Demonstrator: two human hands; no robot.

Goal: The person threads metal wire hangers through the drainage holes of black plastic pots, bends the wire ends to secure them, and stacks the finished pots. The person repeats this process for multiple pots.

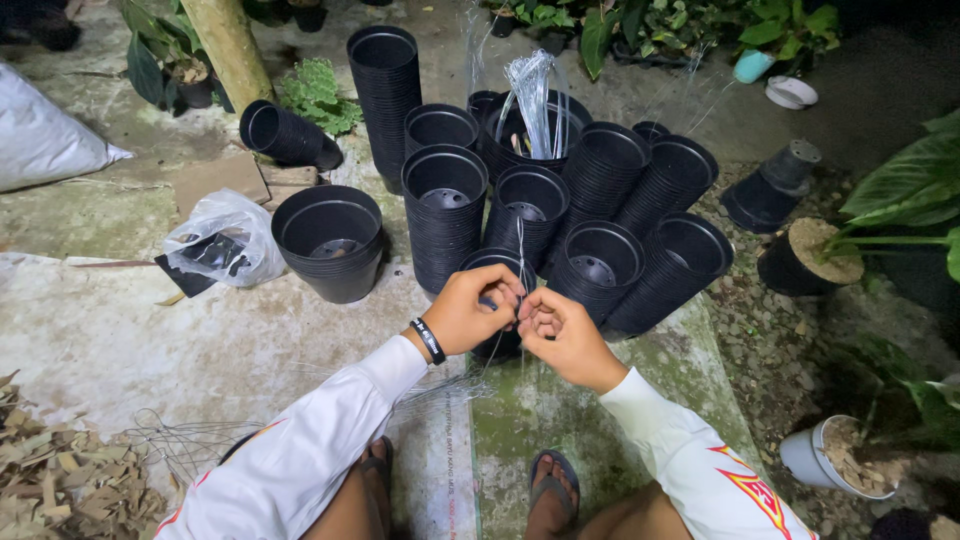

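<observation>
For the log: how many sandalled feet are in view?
2: the left foot sits at the bottom edge under the left sleeve; the right foot rests on the mossy slab beside it. None seem hidden.

Thin wire (520, 245) pinched in both my hands, over a black pot.

Wire: pale, thread-thin, runs roughly upright from my fingertips. Left hand (478, 310) and right hand (556, 328) grip it, fingertips nearly touching. Black plastic pot (490, 262) sits directly under them, upright, mostly hidden.

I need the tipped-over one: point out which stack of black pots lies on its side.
The stack of black pots at far left, beside the tree trunk. Its open mouth faces sideways; the other stacks stand upright or only lean.
</observation>
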